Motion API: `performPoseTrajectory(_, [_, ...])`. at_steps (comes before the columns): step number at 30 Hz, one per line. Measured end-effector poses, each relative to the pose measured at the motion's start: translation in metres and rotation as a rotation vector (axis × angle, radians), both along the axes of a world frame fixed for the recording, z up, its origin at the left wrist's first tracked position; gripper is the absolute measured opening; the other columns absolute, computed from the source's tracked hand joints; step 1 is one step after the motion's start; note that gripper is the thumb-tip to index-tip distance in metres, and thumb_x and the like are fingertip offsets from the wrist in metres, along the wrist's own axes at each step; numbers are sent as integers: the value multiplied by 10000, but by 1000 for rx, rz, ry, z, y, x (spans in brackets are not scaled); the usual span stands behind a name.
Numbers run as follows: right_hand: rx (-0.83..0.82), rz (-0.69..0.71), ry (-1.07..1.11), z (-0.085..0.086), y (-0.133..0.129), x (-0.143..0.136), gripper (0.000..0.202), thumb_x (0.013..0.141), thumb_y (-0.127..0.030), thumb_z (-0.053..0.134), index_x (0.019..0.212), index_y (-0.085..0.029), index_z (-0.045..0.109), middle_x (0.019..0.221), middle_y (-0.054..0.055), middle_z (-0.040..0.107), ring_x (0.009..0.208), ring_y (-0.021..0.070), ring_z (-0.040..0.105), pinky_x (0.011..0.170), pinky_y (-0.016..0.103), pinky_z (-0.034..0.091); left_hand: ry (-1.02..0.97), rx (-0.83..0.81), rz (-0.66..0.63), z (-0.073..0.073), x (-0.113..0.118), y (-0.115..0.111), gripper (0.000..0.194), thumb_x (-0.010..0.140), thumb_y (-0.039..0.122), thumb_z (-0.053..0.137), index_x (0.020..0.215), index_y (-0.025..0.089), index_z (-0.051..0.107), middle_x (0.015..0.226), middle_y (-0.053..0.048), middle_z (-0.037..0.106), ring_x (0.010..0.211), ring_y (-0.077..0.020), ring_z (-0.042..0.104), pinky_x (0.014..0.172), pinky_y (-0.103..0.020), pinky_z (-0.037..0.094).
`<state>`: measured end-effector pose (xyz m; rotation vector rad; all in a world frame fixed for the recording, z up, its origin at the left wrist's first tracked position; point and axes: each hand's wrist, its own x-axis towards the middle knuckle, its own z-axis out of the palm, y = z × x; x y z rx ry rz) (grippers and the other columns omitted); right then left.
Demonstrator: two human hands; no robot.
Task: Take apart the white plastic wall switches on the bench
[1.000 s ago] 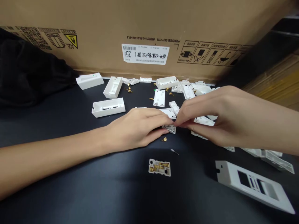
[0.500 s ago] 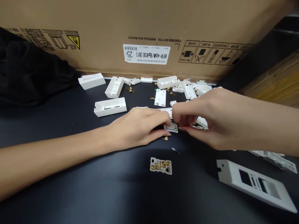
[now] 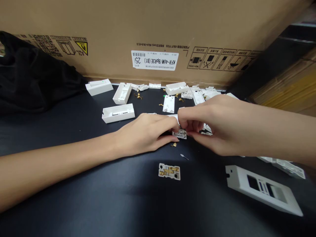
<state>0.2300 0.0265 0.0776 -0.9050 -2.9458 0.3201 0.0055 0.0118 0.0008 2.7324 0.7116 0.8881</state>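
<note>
Thumb and fingers of my left hand (image 3: 150, 133) are closed on the left end of a small white plastic switch base (image 3: 182, 134) lying on the dark table. At its right end my right hand (image 3: 209, 125) is pinched, thumb tip close to the base; whatever sits between those fingertips is too small or hidden to name. Just below the base lies a brass contact piece (image 3: 174, 144), and nearer me a tiny white-tipped pin (image 3: 184, 157). Closer still is a second white base (image 3: 169, 171) with brass contacts set in it.
A white housing with rectangular openings (image 3: 263, 191) lies at the front right. Several white housings (image 3: 118, 113), covers (image 3: 169, 104) and brass bits (image 3: 138, 95) are scattered behind my hands. A large cardboard box (image 3: 111, 26) walls off the back; black cloth (image 3: 37, 82) lies at the left.
The view has shifted slightly. Both hands stay at the small base, the right hand's fingers a little closer over its right end. Nothing else has visibly moved.
</note>
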Motion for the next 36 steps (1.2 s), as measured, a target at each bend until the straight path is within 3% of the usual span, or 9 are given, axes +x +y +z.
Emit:
performPoseTrajectory(15, [38, -11, 32, -2, -6, -7, 144, 737, -98, 559, 765, -239, 554, 573, -36, 542, 487, 123, 422, 534, 299, 238, -7, -12, 2, -1, 0, 1, 85, 934, 230, 664, 916, 185, 594, 830, 15, 690, 719, -116, 652, 679, -209, 493])
performPoseTrajectory(26, [26, 27, 69, 1, -10, -3, 167, 759, -79, 531, 739, -231, 598, 599, -23, 594, 502, 126, 461, 531, 285, 313, -20, -45, -39, 1, 1, 1, 39, 951, 203, 631, 932, 172, 645, 889, -19, 730, 805, -132, 686, 761, -232, 538])
performPoseTrajectory(31, [-39, 38, 34, 0, -11, -3, 223, 761, -57, 522, 765, -225, 669, 685, 5, 666, 598, 151, 555, 590, 294, 357, -37, -17, -80, 1, 0, 1, 104, 978, 216, 599, 973, 157, 685, 1015, -62, 756, 907, -149, 717, 847, -248, 567])
performPoseTrajectory(36, [-25, 35, 65, -1, -12, -4, 200, 761, -82, 526, 754, -223, 667, 689, 13, 666, 616, 157, 559, 603, 288, 358, -47, 7, -91, 1, 1, 2, 137, 986, 215, 586, 968, 149, 704, 1056, -79, 757, 925, -154, 726, 864, -250, 578])
